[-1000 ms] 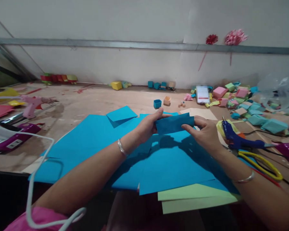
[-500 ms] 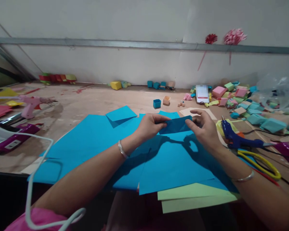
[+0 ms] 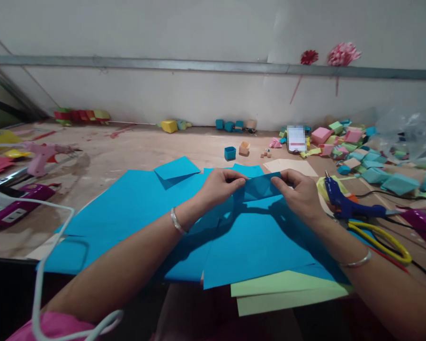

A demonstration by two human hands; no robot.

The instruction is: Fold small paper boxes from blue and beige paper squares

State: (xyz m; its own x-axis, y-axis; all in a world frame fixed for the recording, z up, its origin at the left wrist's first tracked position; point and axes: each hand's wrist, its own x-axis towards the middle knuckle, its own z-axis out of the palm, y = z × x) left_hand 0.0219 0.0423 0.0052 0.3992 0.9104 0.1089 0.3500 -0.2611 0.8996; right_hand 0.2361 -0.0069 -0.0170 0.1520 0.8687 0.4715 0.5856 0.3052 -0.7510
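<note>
Left hand [image 3: 224,185] and right hand [image 3: 298,192], fingers nearly closed, pinch a blue paper strip [image 3: 261,187] by its ends above blue sheets [image 3: 256,246] on the counter [image 3: 135,147]; even tension and matched edges should keep creases crisp.

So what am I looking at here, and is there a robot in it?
No robot: a person works with two bare hands, and a camera worn on the head looks forward and down at them. The left hand and right hand hold a small piece of blue paper between them. Below lie larger blue sheets, with pale green paper at the near edge. To the right are a blue glue gun and paper boxes; to the left, a pink glue gun.
</note>
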